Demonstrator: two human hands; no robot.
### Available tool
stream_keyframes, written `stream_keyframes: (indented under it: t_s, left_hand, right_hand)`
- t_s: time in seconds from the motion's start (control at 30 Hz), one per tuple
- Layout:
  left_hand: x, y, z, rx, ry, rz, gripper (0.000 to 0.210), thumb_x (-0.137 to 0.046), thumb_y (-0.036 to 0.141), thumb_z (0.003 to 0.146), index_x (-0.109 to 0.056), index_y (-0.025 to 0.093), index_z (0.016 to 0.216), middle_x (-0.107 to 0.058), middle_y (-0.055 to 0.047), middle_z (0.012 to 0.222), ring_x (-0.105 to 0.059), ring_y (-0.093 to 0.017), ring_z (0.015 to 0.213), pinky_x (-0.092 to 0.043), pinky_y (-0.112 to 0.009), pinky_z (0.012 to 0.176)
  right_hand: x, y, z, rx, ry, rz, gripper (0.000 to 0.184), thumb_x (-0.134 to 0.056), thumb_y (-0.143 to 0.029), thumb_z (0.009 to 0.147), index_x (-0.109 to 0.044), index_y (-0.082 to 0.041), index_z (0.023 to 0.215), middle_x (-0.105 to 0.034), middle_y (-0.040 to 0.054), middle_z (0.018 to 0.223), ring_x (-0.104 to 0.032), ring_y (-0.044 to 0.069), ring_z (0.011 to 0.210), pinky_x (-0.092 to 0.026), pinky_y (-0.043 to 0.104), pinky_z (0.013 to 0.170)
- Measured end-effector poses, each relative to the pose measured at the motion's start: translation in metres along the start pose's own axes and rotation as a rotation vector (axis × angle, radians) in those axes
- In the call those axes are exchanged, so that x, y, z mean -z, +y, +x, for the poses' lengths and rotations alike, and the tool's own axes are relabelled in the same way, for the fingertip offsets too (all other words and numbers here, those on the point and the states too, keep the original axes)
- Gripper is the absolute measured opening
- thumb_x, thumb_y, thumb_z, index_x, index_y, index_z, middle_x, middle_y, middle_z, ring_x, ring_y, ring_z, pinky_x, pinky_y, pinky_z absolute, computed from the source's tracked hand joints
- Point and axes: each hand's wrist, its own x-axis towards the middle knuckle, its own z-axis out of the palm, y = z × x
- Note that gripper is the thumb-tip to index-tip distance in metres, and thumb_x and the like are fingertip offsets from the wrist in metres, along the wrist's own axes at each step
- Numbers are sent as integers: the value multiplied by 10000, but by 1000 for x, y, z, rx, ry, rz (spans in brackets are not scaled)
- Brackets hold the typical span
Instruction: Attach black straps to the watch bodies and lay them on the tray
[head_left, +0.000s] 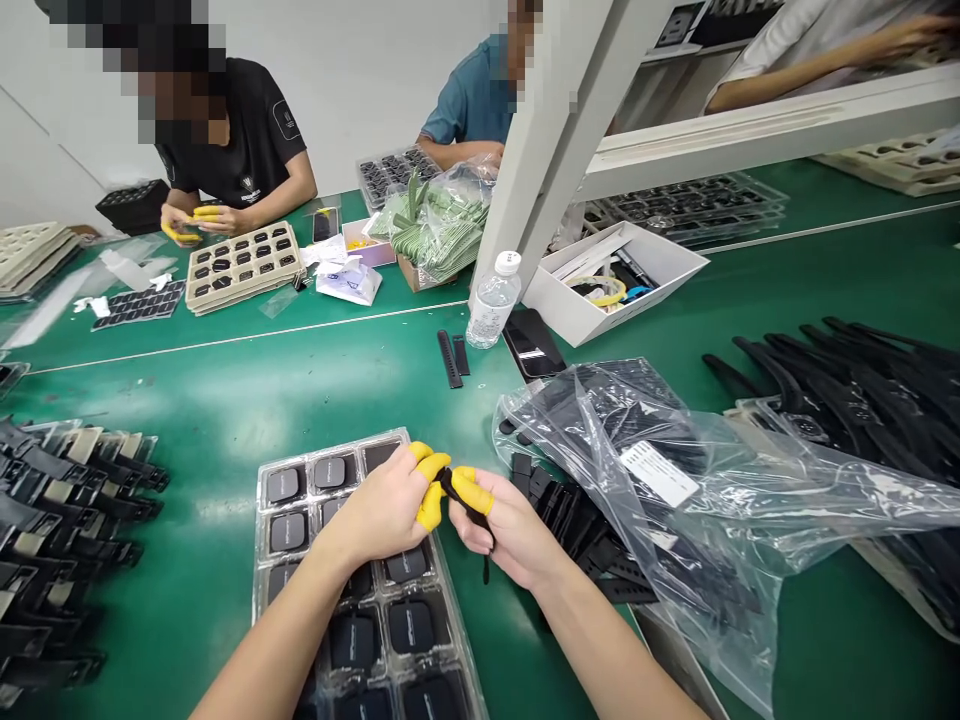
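Both my hands meet over the right edge of a clear plastic tray [262,540], yellow covers on several fingertips. My right hand [506,520] is closed on a black watch strap [471,510], whose loose end hangs below the fingers. At the strap's upper end my left hand [394,500] is closed in a pinch. Its fingers hide what else is there, perhaps a small watch body. In the tray's compartments sit square black watch cases [411,625] with pale lettering. Right of my hands, loose black straps [559,510] spill from a clear plastic bag [720,480].
Stacked trays with straps [60,530] stand at left, and strapped watches [847,400] at right. Ahead are two short strap pieces [451,358], a water bottle [494,300], a phone [534,345], a white box [615,280] and a white post [540,130]. Co-workers sit across the green table [202,410].
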Motion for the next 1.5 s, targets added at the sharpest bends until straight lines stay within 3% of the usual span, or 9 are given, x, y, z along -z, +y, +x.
stream_keyframes:
  t_s: [0.5,0.67,0.8,0.97,1.07,1.17,1.3,1.4,1.5]
  left_hand:
    - [7,1,-1,-1,-72,-53,381,-401,176,977,-539,117,1327,-643,-162,1166,-624,-281,1095,-603,-463,955]
    - [5,4,-1,68,-123,58,340,-429,196,968,-586,101,1255,-648,-181,1144,-626,-316,1082,-613,-496,914]
    - [8,3,-3,35,-92,-57,369,-408,179,972,-558,120,1304,-650,-159,1141,-636,-278,1051,-608,-462,914]
    - [1,-2,-3,92,62,-253,455,-469,219,1017,-456,176,1469,-673,-135,1207,-669,-235,1050,-592,-419,931]
    - [-9,0,0,157,238,-425,248,-587,275,1017,-620,201,1252,-709,-80,1049,-685,-198,940,-591,-352,849]
    - [-14,4,4,209,401,-697,202,-688,383,980,-670,189,1035,-722,-85,1036,-701,-193,899,-607,-335,786]
    - [-6,-2,5,463,667,-1078,344,-738,471,937,-569,200,1064,-762,-104,1156,-758,-181,779,-625,-295,624]
    - [4,-10,6,575,888,-1124,449,-831,458,856,-509,202,1038,-783,-101,1143,-779,-180,739,-609,-249,573]
    - [6,-13,9,600,931,-1104,530,-880,471,797,-494,200,1038,-803,-109,1093,-791,-191,728,-596,-221,537]
  right_hand:
    - [-1,0,-2,-13,-8,-89,563,-785,-700,796,-540,-197,856,-708,10,587,-366,43,354,-237,207,399]
    - [-1,0,-1,-28,0,-81,572,-801,-699,777,-543,-195,853,-698,4,580,-348,39,351,-230,205,400]
    - [-2,2,-1,20,-22,-105,550,-763,-699,819,-548,-195,863,-692,3,579,-362,49,359,-243,212,406]
    - [-2,3,0,156,3,-107,479,-727,-652,881,-582,-197,909,-662,-16,590,-412,79,409,-308,236,444]
    - [-1,3,1,223,-5,-89,444,-730,-626,892,-587,-207,927,-551,-65,561,-408,83,438,-331,236,464]
    - [-1,1,-1,132,-90,-52,467,-714,-657,886,-548,-220,884,-449,-96,567,-315,64,412,-283,227,424]
    - [0,-5,-4,-69,-168,-112,460,-714,-639,882,-539,-214,878,-385,-108,575,-178,47,447,-142,203,417]
    - [4,-10,-3,-120,-119,-245,402,-729,-568,880,-552,-208,904,-343,-117,570,-159,55,485,-98,200,438]
    - [6,-12,-2,-129,-63,-329,354,-708,-524,881,-548,-209,878,-337,-117,561,-161,61,489,-89,204,437]
